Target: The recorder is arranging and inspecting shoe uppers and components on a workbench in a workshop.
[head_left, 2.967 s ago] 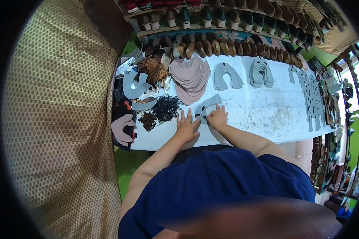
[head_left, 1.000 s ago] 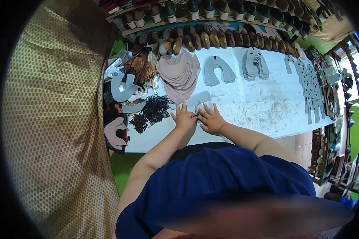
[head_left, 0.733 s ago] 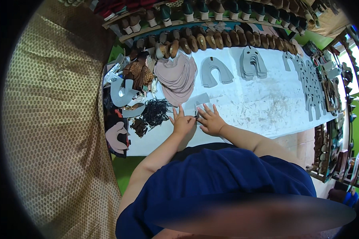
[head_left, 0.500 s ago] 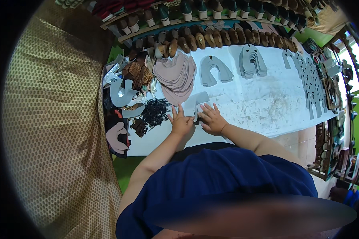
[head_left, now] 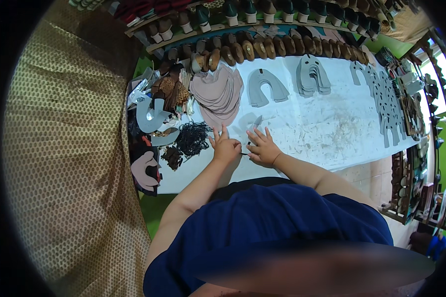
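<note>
My left hand is near the front edge of the table, thumb and forefinger pinched together at a small black strip; the other fingers point up. Close beside it, my right hand rests with fingers spread over the near part of a grey curved shoe-upper piece. That piece lies partly raised, and its near end is hidden by the hand. A tangled heap of black strips sits left of my left hand, with a small pile of dark brown bits next to it.
Fanned pinkish-beige pieces lie beyond my left hand. Grey arch-shaped pieces and a stack of them lie farther back. Several grey pieces line the right side. Brown shoe lasts stand along the back. A patterned curtain hangs left.
The grey piece has shifted and tilted between my hands, with a pointed corner now lifted. My left fingers have closed into a pinch, and the black strip now shows between the hands.
</note>
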Demonstrator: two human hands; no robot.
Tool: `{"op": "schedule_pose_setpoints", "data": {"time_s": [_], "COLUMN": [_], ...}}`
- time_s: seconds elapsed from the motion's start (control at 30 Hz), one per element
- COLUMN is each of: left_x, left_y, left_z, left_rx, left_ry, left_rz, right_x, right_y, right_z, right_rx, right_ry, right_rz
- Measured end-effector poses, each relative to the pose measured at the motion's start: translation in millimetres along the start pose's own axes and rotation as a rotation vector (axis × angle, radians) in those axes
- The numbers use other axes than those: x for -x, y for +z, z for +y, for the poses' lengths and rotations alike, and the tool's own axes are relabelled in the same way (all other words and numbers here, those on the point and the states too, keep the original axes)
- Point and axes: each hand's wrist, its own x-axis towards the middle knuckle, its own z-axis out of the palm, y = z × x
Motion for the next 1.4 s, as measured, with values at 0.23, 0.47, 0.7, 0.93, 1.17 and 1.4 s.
{"op": "schedule_pose_setpoints", "data": {"time_s": [0.23,0.47,0.7,0.93,1.17,1.4], "left_x": [-12.0,-10.7,-10.3,-11.8,-12.8,-14.2], "left_y": [2.8,19.8,22.5,17.9,17.5,11.8], "left_z": [3.7,-7.9,-16.4,-20.8,-29.6,-28.4], "left_rx": [-0.095,-0.116,-0.122,-0.129,-0.161,-0.156], "left_ry": [-0.05,0.161,0.216,0.212,0.187,0.179], "left_rz": [-0.137,-0.022,0.054,0.063,0.069,0.042], "right_x": [0.8,0.3,-1.5,-0.5,-3.1,-2.8], "right_y": [0.7,1.8,5.0,13.6,9.5,9.4], "right_z": [-1.1,-1.6,-1.1,7.6,3.0,3.6], "right_rx": [-0.006,0.035,0.051,-0.035,-0.001,-0.049], "right_ry": [0.001,0.0,0.037,0.067,0.083,0.094], "right_rz": [0.011,-0.007,0.032,0.111,0.148,0.156]}}
